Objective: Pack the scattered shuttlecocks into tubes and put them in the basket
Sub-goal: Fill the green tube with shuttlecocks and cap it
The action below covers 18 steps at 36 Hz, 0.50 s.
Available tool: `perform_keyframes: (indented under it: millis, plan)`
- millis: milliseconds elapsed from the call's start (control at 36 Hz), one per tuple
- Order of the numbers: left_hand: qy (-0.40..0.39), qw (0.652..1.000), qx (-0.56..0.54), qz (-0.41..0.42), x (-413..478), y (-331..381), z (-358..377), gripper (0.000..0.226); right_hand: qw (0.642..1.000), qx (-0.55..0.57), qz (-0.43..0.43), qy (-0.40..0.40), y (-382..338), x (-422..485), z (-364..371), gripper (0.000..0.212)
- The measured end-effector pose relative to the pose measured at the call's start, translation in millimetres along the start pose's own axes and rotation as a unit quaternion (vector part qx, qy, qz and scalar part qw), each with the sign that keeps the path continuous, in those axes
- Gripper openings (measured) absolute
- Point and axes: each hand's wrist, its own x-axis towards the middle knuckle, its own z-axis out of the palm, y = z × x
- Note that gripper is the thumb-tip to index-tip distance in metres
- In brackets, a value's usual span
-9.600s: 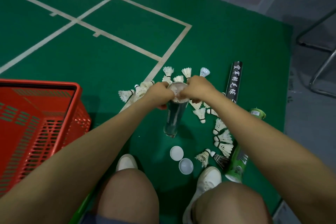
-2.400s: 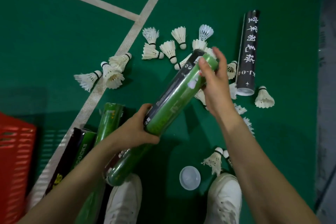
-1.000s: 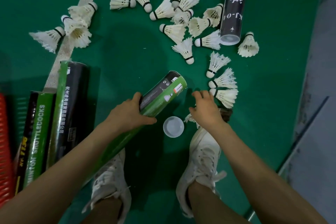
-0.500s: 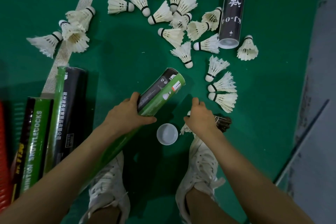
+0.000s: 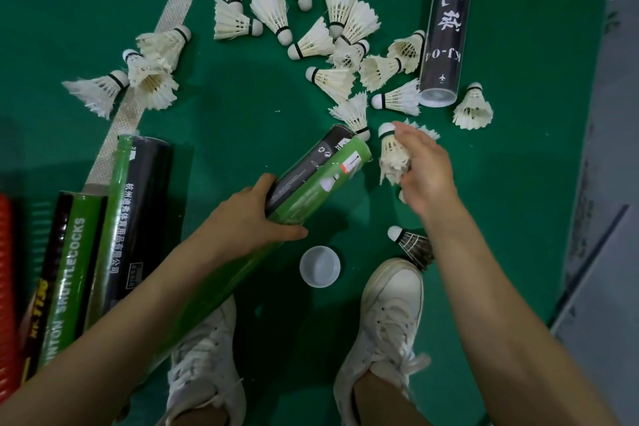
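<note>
The left hand (image 5: 254, 218) grips a green tube (image 5: 321, 173) at frame centre, its far end pointing to the upper right. Just beside that end, the right hand (image 5: 427, 173) holds a white shuttlecock (image 5: 392, 156), cork up. Loose shuttlecocks (image 5: 311, 41) lie across the upper frame beside a black tube (image 5: 446, 21). A cap (image 5: 320, 266) sits at lower centre, and the basket (image 5: 5, 287) shows at the left edge.

green-black tube (image 5: 313, 180) tilted, held | white shuttlecock (image 5: 392, 152) beside its mouth

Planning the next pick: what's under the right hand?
The right hand holds a white shuttlecock. Feather tips and a cork of others show past it; the rest is covered.
</note>
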Motion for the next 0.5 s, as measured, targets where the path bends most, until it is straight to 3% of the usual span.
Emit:
perform_keyframes:
  millis: [56,139,250,306,389,500]
  plan:
    - [-0.006,1.000,-0.008,0.020,-1.3,3.8,-2.3,0.069,0.995,-0.083,-0.006,-0.047,-9.0,-1.3,-1.3,0.011]
    - [-0.024,0.999,0.008,0.047,-3.5,7.1,-7.1,0.074,0.976,-0.185,0.007,-0.117,-22.7,-1.9,-3.9,0.026]
    - [-0.055,0.994,0.017,0.090,-6.8,8.9,-10.0,0.084,0.919,-0.364,0.020,-0.151,-34.5,-3.5,2.3,0.051]
    - [-0.049,0.994,-0.003,0.102,-7.0,9.6,-10.4,0.079,0.922,-0.360,-0.015,-0.140,-31.5,-3.7,10.1,0.050]
    - [-0.045,0.992,-0.033,0.111,-6.1,10.1,-10.4,0.068,0.961,-0.253,-0.049,-0.103,-23.7,-5.0,22.5,0.047]
    - [-0.038,0.993,-0.005,0.111,-4.0,5.6,-10.7,0.078,0.970,-0.214,-0.069,-0.089,-12.9,-6.4,29.3,0.052]
